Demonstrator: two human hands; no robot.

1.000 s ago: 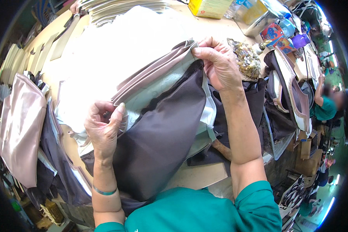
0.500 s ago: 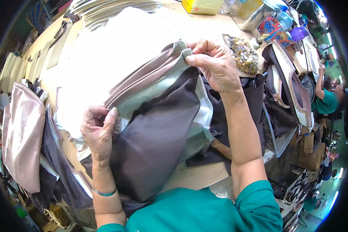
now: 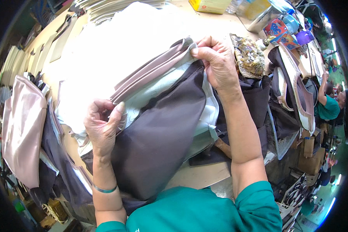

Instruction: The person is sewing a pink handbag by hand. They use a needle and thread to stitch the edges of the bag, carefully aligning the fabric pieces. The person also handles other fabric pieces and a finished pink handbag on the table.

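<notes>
A sewn fabric piece (image 3: 152, 73) stretches slantwise between my hands, with mauve satin-like folds along its upper edge and pale, pencil-marked backing below them. From it a large dark brown cloth panel (image 3: 158, 123) drapes toward my body. My left hand (image 3: 102, 125) pinches the lower left end of the folds between thumb and fingers. At the upper right end, my right hand (image 3: 218, 63) grips the layered edge, thumb on top. A metal bangle (image 3: 104, 190) circles my left wrist area. The underside of the folds is hidden.
White material (image 3: 100, 58), overexposed, covers the table's middle. Mauve and dark pieces (image 3: 25, 131) hang over the left edge. A clear bag of small bits (image 3: 249, 56), a yellow box (image 3: 207, 5) and a purple-capped container (image 3: 304, 37) stand beyond my right hand. Another person (image 3: 328, 106) is far right.
Both hands keep their hold on the fabric piece, which sits slightly farther right in the picture. The view has shifted a little, and the folds look more flattened.
</notes>
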